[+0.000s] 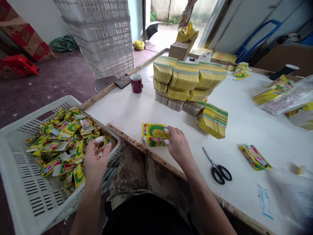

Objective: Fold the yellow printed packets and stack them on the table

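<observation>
Packet stack lies flat at table edge, long axis left-right; your right hand grips its right end. Your left hand, half open, empty, hovers over loose packets in basket.

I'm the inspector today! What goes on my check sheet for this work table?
Surface: white tabletop with wooden edge.
Job's things: small stack of yellow-green printed packets; white slotted plastic crate of loose packets.
Clutter: black-handled scissors, dark red mug, big pile of bundled yellow packets.
Grippers: left hand over crate; right hand touching stack.
Cables: nothing seen.
Surroundings: stacked white crates, open doorway.
</observation>
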{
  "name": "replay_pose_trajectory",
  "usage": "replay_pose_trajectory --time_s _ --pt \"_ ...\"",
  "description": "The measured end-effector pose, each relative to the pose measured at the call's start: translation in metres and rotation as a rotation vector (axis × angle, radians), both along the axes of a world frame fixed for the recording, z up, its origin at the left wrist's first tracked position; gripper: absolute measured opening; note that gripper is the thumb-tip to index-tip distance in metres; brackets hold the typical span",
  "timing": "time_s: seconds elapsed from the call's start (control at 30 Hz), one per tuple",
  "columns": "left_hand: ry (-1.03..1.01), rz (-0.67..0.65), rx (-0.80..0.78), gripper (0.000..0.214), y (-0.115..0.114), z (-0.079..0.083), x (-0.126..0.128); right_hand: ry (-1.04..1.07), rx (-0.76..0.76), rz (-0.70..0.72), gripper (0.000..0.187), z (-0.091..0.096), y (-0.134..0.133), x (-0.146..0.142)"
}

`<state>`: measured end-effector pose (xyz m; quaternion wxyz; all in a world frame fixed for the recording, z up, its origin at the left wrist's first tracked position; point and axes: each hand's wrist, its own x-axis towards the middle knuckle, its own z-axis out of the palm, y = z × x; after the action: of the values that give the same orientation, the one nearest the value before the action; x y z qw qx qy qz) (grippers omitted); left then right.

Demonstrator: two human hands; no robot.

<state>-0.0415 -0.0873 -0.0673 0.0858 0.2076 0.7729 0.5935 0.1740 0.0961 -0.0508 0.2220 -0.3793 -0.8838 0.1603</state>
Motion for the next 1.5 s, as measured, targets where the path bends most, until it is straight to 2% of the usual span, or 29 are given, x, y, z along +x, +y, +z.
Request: replay_pose_trajectory --time_s 0.1,0.17,0.2,0.27,0.33,0.4,0.5,0.6,0.63,0.7,0.8,0.87,1.0,1.1,1.17,1.2,1.27,1.33,1.37,1.43,1.5 --pt "-0.214 -0.216 0.205 0.049 0.02 0.002 0.042 0.221 -0.109 -0.022 0.052 0.007 -0.013 0.003" --pt "-0.314 -0.373 0.377 0.067 0.027 0.01 0.069 0.389 -0.263 -0.002 0.056 0.012 -0.033 0.003" --pt "-0.356 -0.394 0.443 0.076 0.029 0.014 0.081 0.446 -0.357 0.03 0.058 0.013 -0.045 0.003" --pt "-0.451 -0.388 0.442 0.085 0.033 0.024 0.099 0.564 -0.578 0.148 0.058 0.015 -0.071 0.0" --pt "-0.535 -0.326 0.429 0.08 0.037 0.032 0.109 0.653 -0.82 0.239 0.06 0.014 -0.096 -0.002" --pt "-0.584 -0.261 0.471 0.071 0.04 0.037 0.112 0.7 -0.938 0.275 0.063 0.013 -0.113 -0.005" --pt "-0.616 -0.229 0.52 0.066 0.042 0.039 0.11 0.687 -0.955 0.277 0.064 0.01 -0.118 -0.006" --pt "-0.64 -0.29 0.494 0.078 0.039 0.032 0.111 0.73 -0.977 0.21 0.048 0.007 -0.107 -0.003" --pt "-0.63 -0.316 0.482 0.075 0.038 0.028 0.111 0.751 -0.976 0.194 0.041 0.007 -0.102 -0.001" --pt "-0.584 -0.338 0.444 0.053 0.033 0.02 0.11 0.747 -0.905 0.188 0.025 0.006 -0.093 0.006" --pt "-0.517 -0.339 0.351 0.024 0.025 0.014 0.1 0.662 -0.658 0.201 0.013 0.007 -0.083 0.018" --pt "-0.491 -0.413 0.321 0.031 0.019 0.018 0.086 0.607 -0.483 0.222 0.019 0.008 -0.076 0.027" --pt "-0.38 -0.686 0.278 0.082 0.007 0.042 0.056 0.384 -0.095 0.272 0.037 0.016 -0.066 0.042" --pt "-0.173 -0.884 -0.037 0.102 0.005 0.056 0.054 0.257 0.09 0.386 0.033 0.02 -0.069 0.042" --pt "-0.083 -0.978 -0.266 0.093 0.009 0.056 0.064 0.288 0.088 0.419 0.032 0.018 -0.075 0.039" --pt "-0.056 -0.986 -0.335 0.083 0.012 0.053 0.071 0.352 0.061 0.375 0.035 0.015 -0.078 0.037" --pt "-0.007 -0.943 -0.397 0.068 0.016 0.044 0.082 0.543 -0.07 0.182 0.053 0.007 -0.083 0.034" --pt "0.063 -0.894 -0.414 0.068 0.017 0.036 0.091 0.726 -0.358 0.012 0.071 -0.002 -0.086 0.031" --pt "0.109 -0.893 -0.423 0.07 0.016 0.032 0.093 0.791 -0.549 -0.031 0.071 -0.006 -0.087 0.029" --pt "0.232 -0.928 -0.426 0.071 0.015 0.027 0.097 0.847 -0.964 -0.027 0.064 -0.01 -0.089 0.025" --pt "0.362 -0.989 -0.401 0.074 0.015 0.025 0.101 0.873 -1.285 0.022 0.058 -0.012 -0.092 0.022"
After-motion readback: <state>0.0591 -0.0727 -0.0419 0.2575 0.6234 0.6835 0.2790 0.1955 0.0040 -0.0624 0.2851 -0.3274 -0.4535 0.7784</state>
